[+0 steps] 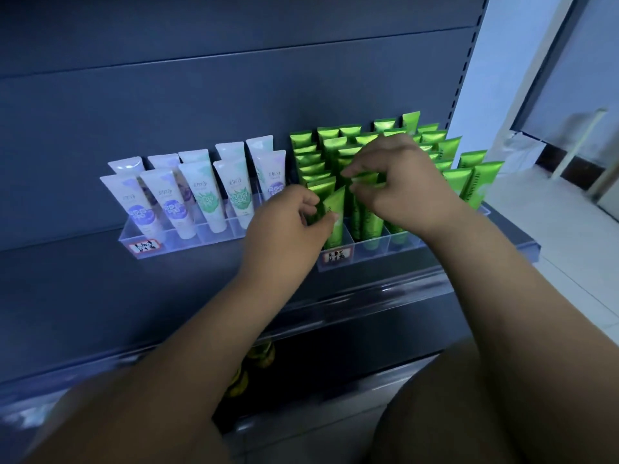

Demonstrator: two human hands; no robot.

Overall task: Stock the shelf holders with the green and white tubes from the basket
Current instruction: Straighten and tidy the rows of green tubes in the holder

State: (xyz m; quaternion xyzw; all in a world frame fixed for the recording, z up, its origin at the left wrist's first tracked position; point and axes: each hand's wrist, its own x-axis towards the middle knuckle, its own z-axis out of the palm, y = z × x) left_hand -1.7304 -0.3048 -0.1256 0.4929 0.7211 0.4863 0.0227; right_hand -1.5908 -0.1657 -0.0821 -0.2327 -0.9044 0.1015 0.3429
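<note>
Two clear acrylic holders stand on a dark shelf. The left holder carries several white tubes with purple or green prints. Several green tubes fill the right holder. My left hand pinches a green tube that stands tilted in the front left slot. My right hand pinches the top edge of another green tube in the slot beside it. The basket is not in view.
Handwritten labels are stuck on the front of both holders. The shelf's clear front rail runs below my wrists. Green items show dimly on the shelf underneath. A tiled floor and wall lie to the right.
</note>
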